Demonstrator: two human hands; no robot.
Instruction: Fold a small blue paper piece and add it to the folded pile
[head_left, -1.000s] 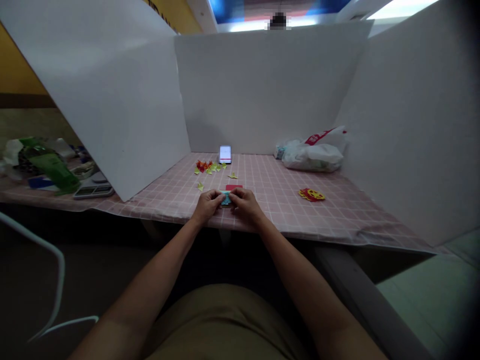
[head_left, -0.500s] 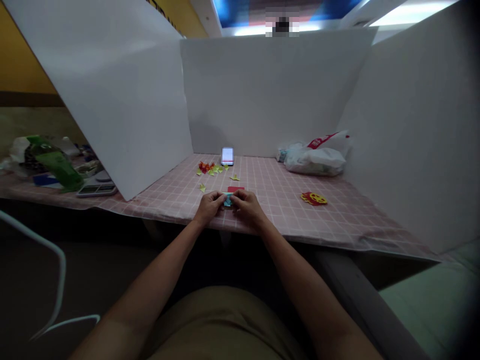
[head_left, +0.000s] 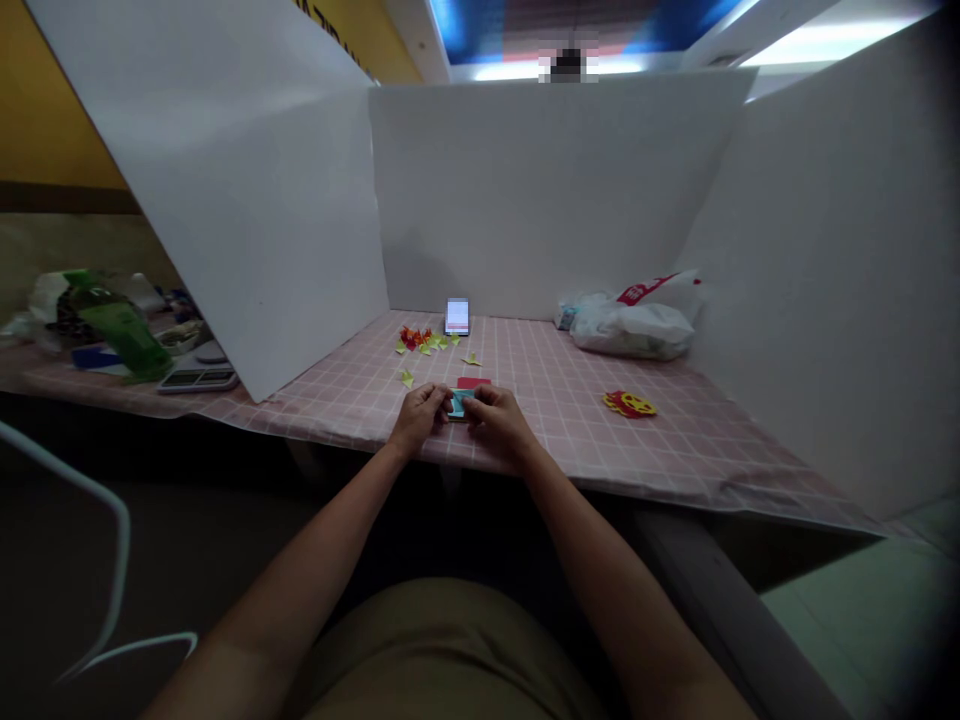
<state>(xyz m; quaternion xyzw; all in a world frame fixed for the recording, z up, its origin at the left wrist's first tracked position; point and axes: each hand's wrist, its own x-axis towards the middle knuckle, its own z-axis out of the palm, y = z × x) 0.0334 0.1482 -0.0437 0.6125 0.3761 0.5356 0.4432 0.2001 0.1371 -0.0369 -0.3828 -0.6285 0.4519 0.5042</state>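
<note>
Near the table's front edge, a small light-blue piece of paper lies between my two hands. My left hand is closed, pinching its left side between thumb and fingers. From the right, my right hand pinches the same paper, its thumb over the surface. The fingertips hide part of the paper, so its exact folds cannot be made out. Just beyond the hands rests a flat red square. A small yellow folded paper piece sits to the left, and another yellow folded piece lies farther back.
A propped-up phone stands at the back, beside red folded pieces and several yellow ones. Red and yellow cut-out shapes lie to the right. A white plastic bag sits back right. White panels wall the table.
My fingers have shifted slightly on the light-blue paper, and more of its surface shows between them. The whole view has moved a little; the other things stay put.
</note>
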